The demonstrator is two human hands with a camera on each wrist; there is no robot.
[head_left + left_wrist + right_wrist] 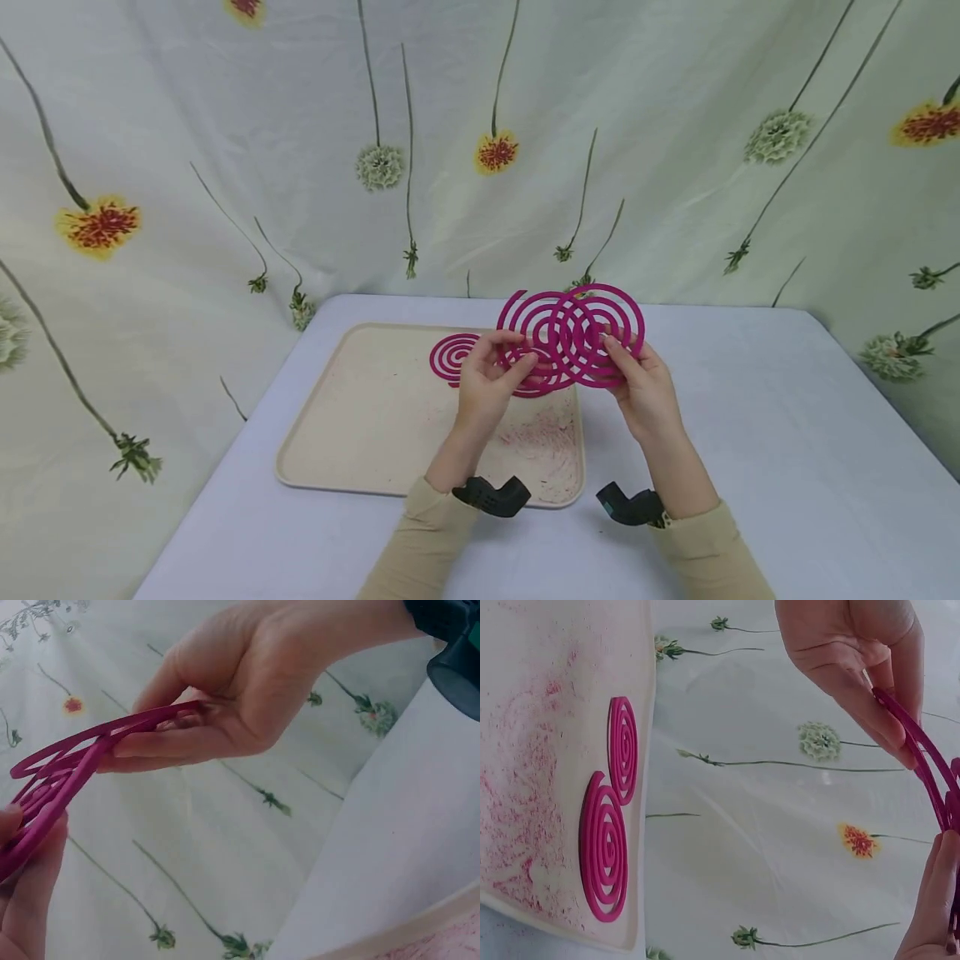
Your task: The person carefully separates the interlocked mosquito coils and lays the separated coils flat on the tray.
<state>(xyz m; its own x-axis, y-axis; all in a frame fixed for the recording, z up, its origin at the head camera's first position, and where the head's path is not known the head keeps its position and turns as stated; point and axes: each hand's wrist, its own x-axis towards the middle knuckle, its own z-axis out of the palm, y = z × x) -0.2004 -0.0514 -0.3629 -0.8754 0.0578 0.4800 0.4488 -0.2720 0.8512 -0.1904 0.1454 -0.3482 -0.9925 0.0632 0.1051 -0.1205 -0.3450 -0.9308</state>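
Two magenta mosquito coils, a left one [551, 293] and a right one [641, 323], are held up overlapping between the hands. My left hand [486, 385] pinches the left coil at its near left edge. With thumb and fingers, my right hand [647, 392] grips the right coil at its lower right side. In the left wrist view the held coils [82, 761] cross at an angle, seen nearly edge-on. Two more coils lie flat on the tray: a farther one [623, 750] and a nearer one [604, 851], partly hidden behind my left hand in the head view.
A cream tray [360, 408] lies on the white-covered table [750, 417], with reddish crumbs and dust on its right part. Behind the table hangs a pale cloth [300, 125] printed with flowers. A black camera is strapped to each wrist.
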